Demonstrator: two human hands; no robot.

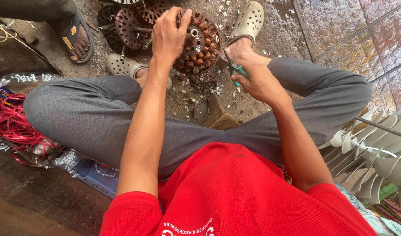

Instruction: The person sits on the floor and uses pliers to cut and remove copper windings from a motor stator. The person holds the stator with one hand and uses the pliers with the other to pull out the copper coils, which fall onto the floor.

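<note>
Left hand [167,37] clamped over top of round motor stator [196,41], fingers curled onto its rim. Right hand [257,83] closed around green-handled cutters [230,65], blades parted at stator's lower right edge. Rusty brown core, ringed with copper coils, tilted on ground between feet. Wire scraps [196,94] scattered just below.
</note>
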